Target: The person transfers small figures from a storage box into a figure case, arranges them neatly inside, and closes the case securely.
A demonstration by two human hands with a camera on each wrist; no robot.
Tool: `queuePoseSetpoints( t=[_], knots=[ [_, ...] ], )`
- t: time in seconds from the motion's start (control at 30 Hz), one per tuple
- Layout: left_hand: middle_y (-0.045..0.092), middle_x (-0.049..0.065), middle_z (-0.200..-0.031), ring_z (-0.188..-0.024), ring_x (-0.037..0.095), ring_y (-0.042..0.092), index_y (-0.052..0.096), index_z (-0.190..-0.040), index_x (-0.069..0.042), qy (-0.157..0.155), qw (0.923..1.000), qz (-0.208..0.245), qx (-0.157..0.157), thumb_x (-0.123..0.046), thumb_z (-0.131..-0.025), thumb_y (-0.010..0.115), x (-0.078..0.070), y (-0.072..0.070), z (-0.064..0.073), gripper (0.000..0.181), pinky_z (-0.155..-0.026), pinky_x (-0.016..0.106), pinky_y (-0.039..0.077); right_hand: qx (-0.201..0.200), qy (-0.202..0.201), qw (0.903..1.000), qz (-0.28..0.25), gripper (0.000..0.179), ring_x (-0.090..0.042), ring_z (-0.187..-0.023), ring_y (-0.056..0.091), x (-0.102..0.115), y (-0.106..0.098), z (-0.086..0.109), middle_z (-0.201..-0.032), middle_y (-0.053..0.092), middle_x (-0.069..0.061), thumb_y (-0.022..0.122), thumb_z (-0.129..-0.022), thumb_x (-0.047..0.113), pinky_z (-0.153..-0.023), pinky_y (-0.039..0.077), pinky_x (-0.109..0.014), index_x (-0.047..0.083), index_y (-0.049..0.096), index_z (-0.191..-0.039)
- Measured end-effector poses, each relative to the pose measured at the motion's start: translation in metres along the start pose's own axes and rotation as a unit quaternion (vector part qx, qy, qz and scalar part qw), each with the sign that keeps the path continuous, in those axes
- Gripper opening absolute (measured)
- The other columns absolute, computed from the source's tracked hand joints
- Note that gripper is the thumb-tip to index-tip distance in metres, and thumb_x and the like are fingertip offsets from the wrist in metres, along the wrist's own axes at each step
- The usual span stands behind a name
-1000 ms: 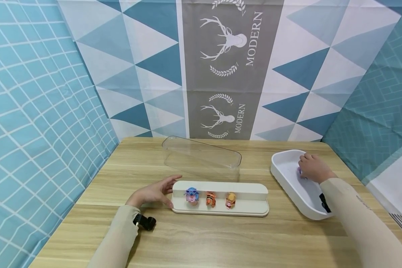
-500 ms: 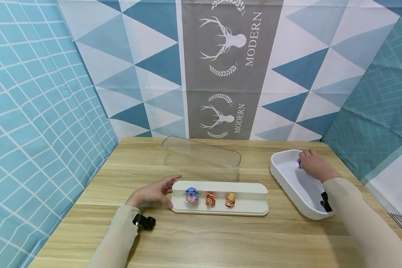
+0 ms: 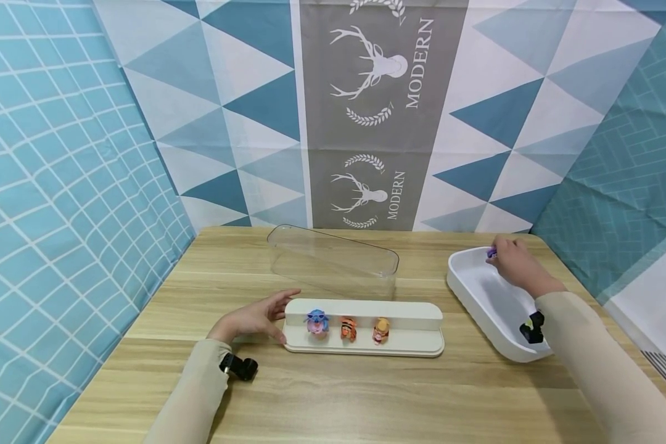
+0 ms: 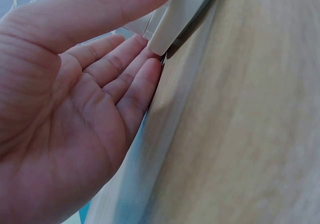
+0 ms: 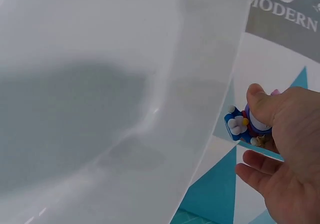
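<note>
My right hand (image 3: 518,265) pinches a small purple, blue and white toy figurine (image 5: 240,123) between thumb and fingers. It is over the far end of a white tray (image 3: 468,308), beyond the rim in the right wrist view. My left hand (image 3: 252,320) rests at the left end of a long cream display base (image 3: 416,346), thumb by the front corner and fingers loosely extended past the back one. On the base's lower step stand a blue figurine with sunglasses (image 3: 318,324), an orange striped tiger figurine (image 3: 348,329) and a yellow-topped figurine (image 3: 381,330).
Behind the base lies a clear plastic cover (image 3: 333,259) on the wooden table (image 3: 344,401). Patterned cloth (image 3: 255,111) hangs along the back, with blue grid cloth (image 3: 61,185) at the left side. A black camera (image 3: 533,328) sits on the right wrist.
My right hand has moved toward the far end of the tray and risen with the figurine, which shows more now. The left hand and the base have stayed in place.
</note>
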State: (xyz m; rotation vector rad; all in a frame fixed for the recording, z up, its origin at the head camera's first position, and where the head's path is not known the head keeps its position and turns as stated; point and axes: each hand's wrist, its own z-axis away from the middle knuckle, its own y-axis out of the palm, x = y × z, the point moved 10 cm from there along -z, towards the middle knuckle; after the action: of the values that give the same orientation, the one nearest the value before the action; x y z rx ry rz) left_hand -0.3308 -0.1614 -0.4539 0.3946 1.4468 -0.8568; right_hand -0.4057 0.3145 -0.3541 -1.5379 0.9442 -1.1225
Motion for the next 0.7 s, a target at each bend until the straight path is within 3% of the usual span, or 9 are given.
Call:
queuePoseSetpoints(
  t=[0.33, 0.7],
  knots=[
    [0.019, 0.031, -0.158, -0.146, 0.044, 0.019, 0.006, -0.158, 0.000, 0.000, 1.0000, -0.006, -0.001, 0.013, -0.076, 0.077, 0.001, -0.001, 0.000, 0.109, -0.117, 0.044, 0.026, -0.043, -0.018, 0.9952, -0.086, 0.025, -0.038, -0.086, 0.053, 0.018, -0.012, 0.000, -0.098, 0.051, -0.029, 0.059, -0.098, 0.002, -0.077, 0.050, -0.055, -0.011, 0.041, -0.108],
    [0.020, 0.032, -0.157, -0.145, 0.045, 0.021, 0.005, -0.158, 0.001, 0.000, 1.0000, -0.003, 0.000, 0.015, -0.077, 0.076, 0.000, 0.000, 0.000, 0.108, -0.115, 0.043, 0.030, -0.040, 0.040, 0.9797, -0.193, 0.033, -0.037, -0.095, 0.050, 0.015, -0.011, 0.001, -0.109, 0.051, -0.027, 0.060, -0.101, 0.015, -0.078, 0.050, -0.039, -0.005, 0.041, -0.118]
  ],
)
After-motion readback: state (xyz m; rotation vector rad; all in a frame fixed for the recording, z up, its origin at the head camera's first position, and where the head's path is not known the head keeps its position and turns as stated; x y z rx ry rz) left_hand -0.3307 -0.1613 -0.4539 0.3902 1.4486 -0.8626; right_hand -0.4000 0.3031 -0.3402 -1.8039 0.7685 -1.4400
